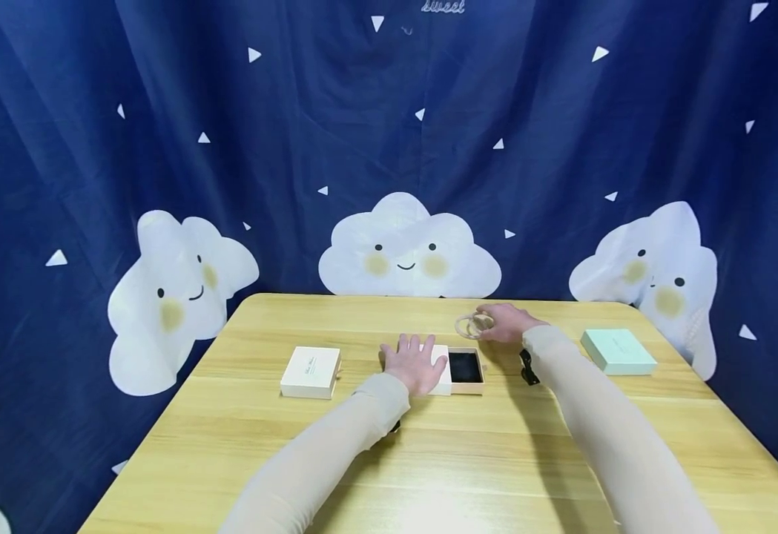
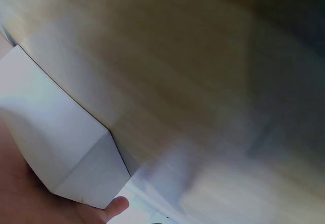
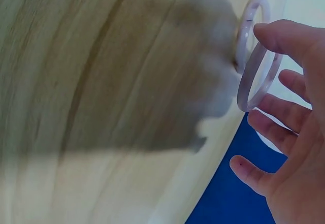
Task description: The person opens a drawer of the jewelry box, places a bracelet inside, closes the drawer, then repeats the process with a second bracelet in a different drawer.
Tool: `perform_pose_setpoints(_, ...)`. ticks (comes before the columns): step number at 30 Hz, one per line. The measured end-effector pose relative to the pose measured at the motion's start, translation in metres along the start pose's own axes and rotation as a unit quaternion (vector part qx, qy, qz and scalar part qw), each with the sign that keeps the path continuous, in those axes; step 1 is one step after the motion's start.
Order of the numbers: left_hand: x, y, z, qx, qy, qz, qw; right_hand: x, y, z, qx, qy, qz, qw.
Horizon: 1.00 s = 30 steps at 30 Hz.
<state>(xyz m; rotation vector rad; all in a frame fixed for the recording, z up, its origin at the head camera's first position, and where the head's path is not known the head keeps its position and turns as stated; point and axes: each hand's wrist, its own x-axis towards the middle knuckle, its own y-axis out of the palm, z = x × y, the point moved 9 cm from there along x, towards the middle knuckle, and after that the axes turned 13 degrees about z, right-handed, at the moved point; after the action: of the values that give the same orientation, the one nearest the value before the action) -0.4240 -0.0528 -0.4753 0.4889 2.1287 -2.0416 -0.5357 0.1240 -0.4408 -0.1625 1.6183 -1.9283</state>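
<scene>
Head, bangle [image 3: 246,88] in R grip [image 1: 507,323], curtain [image 1: 362,148] "sweet" [image 1: 443,7]

Desk [image 1: 469,460]: one
Boxes: we count three, a white box [image 1: 311,371] toward the left edge, a pulled-open box [image 1: 467,389] mid-desk, a green box [image 1: 618,351] by the far right corner
Bangles [image 3: 247,82]: we see two, toward the far edge
Hands: two, left hand [image 1: 415,365] and right hand [image 1: 505,323]
Curtain [image 1: 282,170]: one
Clouds with faces [image 1: 398,222]: three
</scene>
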Motion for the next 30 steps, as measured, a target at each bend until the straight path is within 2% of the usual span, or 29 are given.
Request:
perform_pose_setpoints(9,0.003,0.002,-0.001,-0.002,0.001,-0.005,1.0000,-0.017,-0.013,0.018,-0.031,-0.028,-0.008,0.999)
perform_pose_setpoints(21,0.000,-0.002,-0.001,-0.012,0.006,-0.012,0.9998,-0.033,-0.022,0.017,-0.057,-0.008,0.001,0.998)
perform_pose_setpoints(30,0.005,0.001,-0.001,-0.013,0.007,-0.002,0.9999,-0.049,-0.028,0.027,-0.066,-0.028,-0.004,0.997)
